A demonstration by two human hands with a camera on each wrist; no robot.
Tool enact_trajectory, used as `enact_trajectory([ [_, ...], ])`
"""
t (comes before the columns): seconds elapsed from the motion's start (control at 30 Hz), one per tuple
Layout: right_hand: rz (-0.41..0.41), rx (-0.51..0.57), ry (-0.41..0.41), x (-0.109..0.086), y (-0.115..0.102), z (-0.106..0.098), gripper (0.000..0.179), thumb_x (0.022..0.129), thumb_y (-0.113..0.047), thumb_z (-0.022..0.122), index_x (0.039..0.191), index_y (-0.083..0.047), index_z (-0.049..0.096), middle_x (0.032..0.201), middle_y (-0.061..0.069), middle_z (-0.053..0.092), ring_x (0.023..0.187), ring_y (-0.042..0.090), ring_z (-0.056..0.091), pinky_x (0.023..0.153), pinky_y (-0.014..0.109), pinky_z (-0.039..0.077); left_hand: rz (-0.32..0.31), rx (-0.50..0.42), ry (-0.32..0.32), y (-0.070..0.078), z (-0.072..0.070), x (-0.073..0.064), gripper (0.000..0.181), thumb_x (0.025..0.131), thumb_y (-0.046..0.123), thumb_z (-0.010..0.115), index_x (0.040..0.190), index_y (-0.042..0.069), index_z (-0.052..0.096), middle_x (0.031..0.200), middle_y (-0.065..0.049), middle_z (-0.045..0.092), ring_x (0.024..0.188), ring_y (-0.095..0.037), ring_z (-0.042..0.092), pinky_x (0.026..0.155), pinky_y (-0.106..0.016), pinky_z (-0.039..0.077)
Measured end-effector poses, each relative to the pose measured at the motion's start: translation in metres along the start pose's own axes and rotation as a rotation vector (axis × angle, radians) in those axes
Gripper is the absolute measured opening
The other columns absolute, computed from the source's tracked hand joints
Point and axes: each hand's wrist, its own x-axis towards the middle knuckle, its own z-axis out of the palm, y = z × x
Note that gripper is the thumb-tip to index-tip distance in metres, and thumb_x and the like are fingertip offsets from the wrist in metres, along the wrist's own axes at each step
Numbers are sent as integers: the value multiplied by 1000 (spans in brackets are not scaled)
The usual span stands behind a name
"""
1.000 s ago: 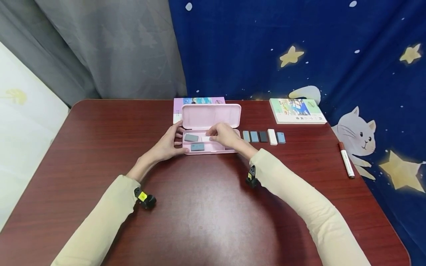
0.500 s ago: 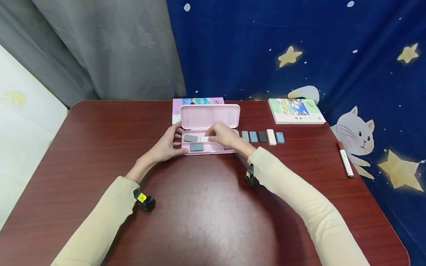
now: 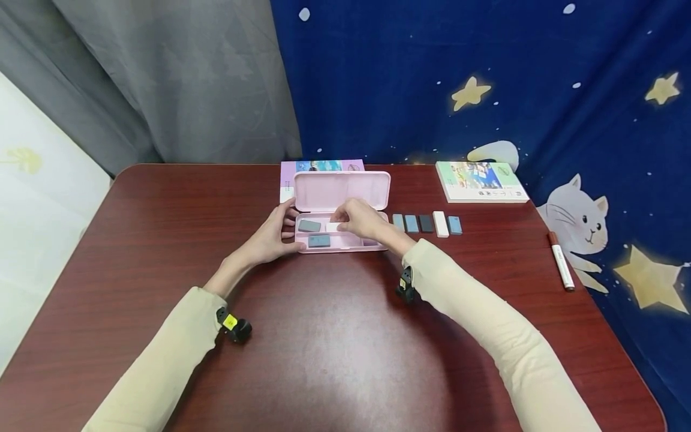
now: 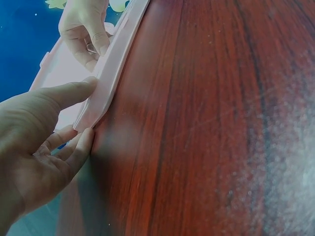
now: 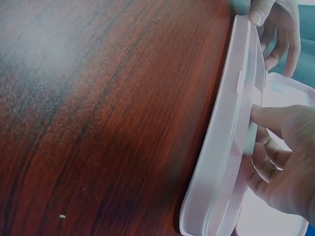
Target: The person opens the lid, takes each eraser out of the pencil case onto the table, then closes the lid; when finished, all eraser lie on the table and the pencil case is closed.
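A pink pencil case (image 3: 342, 191) lies with its lid raised near the table's far edge. My left hand (image 3: 268, 235) holds its left end; in the left wrist view the thumb (image 4: 74, 93) is over the rim and the fingers are at the end wall. Inside the case, my right hand (image 3: 363, 219) pinches a small white block (image 3: 331, 227), probably an eraser, partly hidden by the fingers. To its left sits a grey block (image 3: 309, 226) in the back compartment. A blue-grey block (image 3: 319, 240) lies in the front compartment.
Right of the case stands a row of small blocks: blue ones (image 3: 411, 224), a dark one (image 3: 426, 224) and a white one (image 3: 440, 224). A purple book (image 3: 287, 180) lies behind the case, a green-covered book (image 3: 483, 181) at back right. A marker (image 3: 562, 261) rests near the right edge.
Both hands stay nearly in place at the case. The right fingers shift only slightly around the white block; the view tilts a little.
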Motion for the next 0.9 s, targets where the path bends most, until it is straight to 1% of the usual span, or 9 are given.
enact_trajectory([
  [0.13,-13,-16,10,0,0,-1,13,85,-1,71,97,-3,75,87,5,70,86,17,58,81,29,48,11,-7,2,0,1,0,104,74,-1,82,151,-2,12,132,-27,36,115,-41,44,94,-52,46],
  [0.2,-13,-16,25,-1,0,-1,14,84,-1,71,97,-3,74,87,5,69,87,17,59,81,30,47,18,-4,0,0,1,0,104,74,-1,81,151,-2,11,132,-26,36,115,-40,44,94,-51,47],
  [0.37,12,31,61,-5,0,0,16,86,-2,70,101,-3,72,92,6,68,89,17,60,83,30,48,52,21,6,-1,1,0,101,75,0,80,150,-2,14,130,-24,37,112,-35,45,92,-44,50],
  [0.43,17,46,68,-6,-1,-1,16,87,-2,69,103,-3,71,94,6,68,90,17,60,84,30,48,57,25,6,-2,0,0,100,75,0,80,150,-2,14,130,-24,37,112,-35,45,92,-43,50],
  [0.53,12,46,72,-9,-2,-3,17,88,-2,68,104,-5,71,95,6,68,91,17,59,84,31,47,42,20,3,-1,0,0,101,75,0,80,151,-2,13,131,-25,37,113,-36,45,92,-45,49],
  [0.67,4,50,94,-10,-2,-8,20,88,0,67,106,-8,71,94,6,67,90,20,59,82,34,48,5,5,-1,2,-1,-1,102,75,-3,80,151,-1,11,132,-26,37,116,-39,45,95,-49,47],
  [0.73,11,74,116,-11,0,-10,22,88,0,66,108,-8,69,94,7,67,89,21,59,80,34,48,1,-3,-3,7,0,-2,102,75,-6,79,150,-4,10,132,-29,36,116,-42,44,95,-52,46],
  [0.9,26,186,173,-14,9,-13,30,89,4,63,117,-7,65,95,11,64,88,23,59,75,33,49,5,-25,-14,32,-2,-7,97,75,-11,76,147,-13,11,130,-36,34,115,-49,42,94,-57,44],
])
